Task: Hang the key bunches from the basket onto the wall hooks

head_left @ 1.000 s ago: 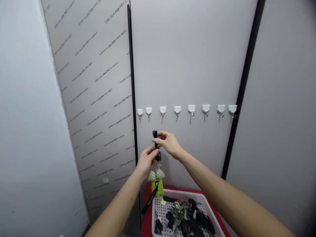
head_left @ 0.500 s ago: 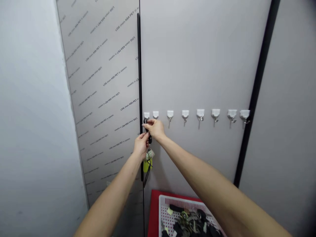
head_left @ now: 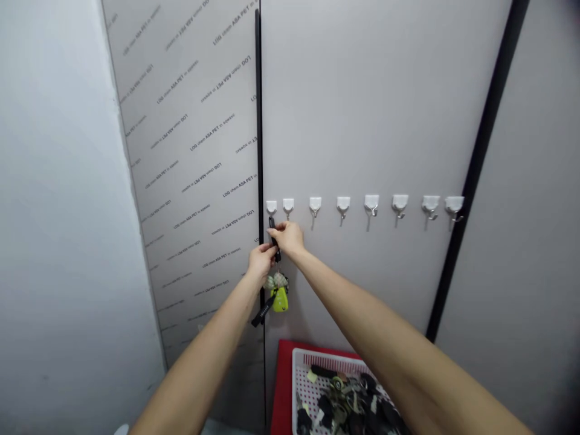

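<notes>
A bunch of keys hangs from a black strap [head_left: 278, 256] just under the leftmost white wall hook [head_left: 271, 207]. My right hand [head_left: 289, 237] pinches the strap's upper part, close below that hook. Lower down, my left hand [head_left: 261, 261] has its fingertips closed on the same strap. Beneath the hands dangle a pale green-and-white charm [head_left: 277, 280], a bright yellow-green fob [head_left: 280, 300] and a black printed tag [head_left: 263, 312] slanting left. Whether the strap's top touches the hook, I cannot tell.
Several more white hooks, including the second one [head_left: 288, 205], run rightward along the grey panel [head_left: 371, 121]. Below, a white perforated basket [head_left: 295, 377] of keys stands on a red surface [head_left: 281, 386]. A vertical black strip [head_left: 259, 121] edges the panel on the left.
The key bunch has swung: its fob now faces me and the black tag tilts out to the left. Both hands still grip the strap, slightly lower beneath the hook. The view has shifted slightly.
</notes>
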{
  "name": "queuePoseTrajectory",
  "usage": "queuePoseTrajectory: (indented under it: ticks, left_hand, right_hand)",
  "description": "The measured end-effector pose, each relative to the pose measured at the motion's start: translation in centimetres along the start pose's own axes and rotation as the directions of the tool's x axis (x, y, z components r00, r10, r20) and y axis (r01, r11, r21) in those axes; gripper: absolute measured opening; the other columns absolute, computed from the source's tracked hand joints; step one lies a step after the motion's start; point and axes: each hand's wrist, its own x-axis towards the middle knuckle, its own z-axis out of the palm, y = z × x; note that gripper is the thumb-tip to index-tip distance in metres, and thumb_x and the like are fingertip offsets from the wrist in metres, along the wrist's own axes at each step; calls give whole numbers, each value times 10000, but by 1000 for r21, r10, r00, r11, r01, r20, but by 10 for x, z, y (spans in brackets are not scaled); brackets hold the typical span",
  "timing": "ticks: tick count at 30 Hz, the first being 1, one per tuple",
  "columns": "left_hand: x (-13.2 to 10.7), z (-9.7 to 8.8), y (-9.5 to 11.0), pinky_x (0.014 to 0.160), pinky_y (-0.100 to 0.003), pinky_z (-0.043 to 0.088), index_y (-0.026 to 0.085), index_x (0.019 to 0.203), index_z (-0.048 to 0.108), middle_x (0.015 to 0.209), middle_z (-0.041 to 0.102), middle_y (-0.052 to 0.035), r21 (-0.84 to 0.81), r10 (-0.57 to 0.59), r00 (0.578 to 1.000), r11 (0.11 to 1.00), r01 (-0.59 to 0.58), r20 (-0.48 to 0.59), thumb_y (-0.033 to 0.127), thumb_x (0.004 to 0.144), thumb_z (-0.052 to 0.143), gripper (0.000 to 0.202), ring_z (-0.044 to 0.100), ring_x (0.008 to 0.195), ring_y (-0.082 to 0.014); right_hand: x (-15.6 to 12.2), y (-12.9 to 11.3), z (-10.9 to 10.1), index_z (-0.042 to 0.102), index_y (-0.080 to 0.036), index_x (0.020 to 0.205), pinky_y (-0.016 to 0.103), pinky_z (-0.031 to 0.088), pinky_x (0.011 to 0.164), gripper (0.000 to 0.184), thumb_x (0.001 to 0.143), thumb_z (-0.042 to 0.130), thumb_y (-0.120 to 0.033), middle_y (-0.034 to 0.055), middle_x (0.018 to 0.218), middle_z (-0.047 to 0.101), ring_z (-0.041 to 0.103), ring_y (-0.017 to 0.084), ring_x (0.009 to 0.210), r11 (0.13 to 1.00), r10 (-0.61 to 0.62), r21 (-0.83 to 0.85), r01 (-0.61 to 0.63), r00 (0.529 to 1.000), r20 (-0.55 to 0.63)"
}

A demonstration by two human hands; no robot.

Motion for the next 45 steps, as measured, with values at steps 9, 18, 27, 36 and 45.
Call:
queuePoseTrajectory:
  ticks: [9,18,27,36,45]
  left_hand:
    - [-52,-23,-56,566,-191,356,160,861,478,769,506,-13,362,218,976,911,-197,-17,176,567,480,295,454,596,-70]
    - [-136,-17,-165,686,-248,348,168,835,502,839,515,-41,753,-186,836,565,-339,516,170,593,445,248,466,744,-133]
    - [-147,-8,-182,664,-273,342,212,851,500,834,529,-43,825,-316,767,315,-470,558,166,587,450,273,479,766,-179]
    - [-145,-12,-179,582,-203,337,178,750,468,635,485,13,684,-141,900,700,-204,413,167,641,391,134,436,598,-99]
    - [-135,-13,-175,578,-183,342,147,685,456,622,476,15,273,-228,913,952,137,338,170,580,462,108,442,605,-81]
  right_hand:
    - [-86,93,-36,580,-123,744,245,382,627,222,610,476,-266,70,737,598,529,135,668,999,-7,-33,15,973,232]
    - [-205,202,-71,569,-148,776,261,361,664,216,646,423,-239,62,767,590,509,157,726,926,257,-359,-117,893,370]
    - [-226,210,-73,566,-157,795,256,320,725,201,644,436,-179,59,796,551,432,155,801,911,135,-407,63,887,441]
    - [-226,212,-75,569,-160,782,265,326,718,202,650,416,-175,47,790,555,431,160,783,926,136,-378,26,908,397]
    - [-229,192,-54,502,-165,933,280,328,775,345,614,384,-110,52,896,537,453,147,846,998,57,-29,-50,902,429]
